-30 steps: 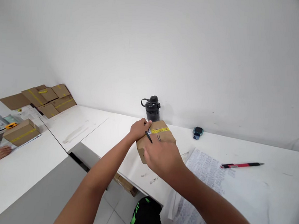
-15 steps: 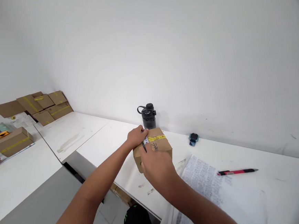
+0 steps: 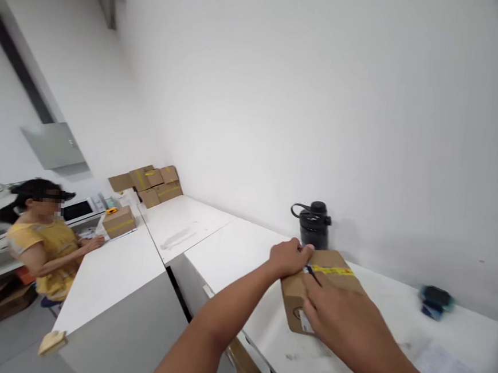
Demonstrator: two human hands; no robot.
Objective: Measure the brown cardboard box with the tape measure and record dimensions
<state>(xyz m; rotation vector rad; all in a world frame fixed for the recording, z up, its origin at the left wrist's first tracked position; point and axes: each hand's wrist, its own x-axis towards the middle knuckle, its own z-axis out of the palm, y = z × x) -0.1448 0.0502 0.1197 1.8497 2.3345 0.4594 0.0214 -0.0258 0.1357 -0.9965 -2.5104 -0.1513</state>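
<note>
A small cardboard box [image 3: 294, 302] with yellow tape across its top and a white label low on its side stands on the white table. My left hand [image 3: 289, 257] grips its far left edge, thumb over the top. My right hand [image 3: 342, 311] is closed over the top of the box, round a slim dark tool [image 3: 316, 277] that lies at the tape's left end near my left thumb. Whether the tool is a pen or a blade I cannot tell. Just behind the box stands a dark water bottle [image 3: 314, 229] with a carry loop.
Handwritten paper [image 3: 454, 369] and a small dark teal device [image 3: 435, 302] lie to the right, blurred. On the left, a person [image 3: 50, 240] in yellow sits at another white table [image 3: 112, 279], by a taped box [image 3: 119, 222]. Several boxes [image 3: 158, 185] are stacked against the wall.
My view has swung left, so the box, bottle and hands appear further right and the seated person has come into sight. Both hands stay on the box.
</note>
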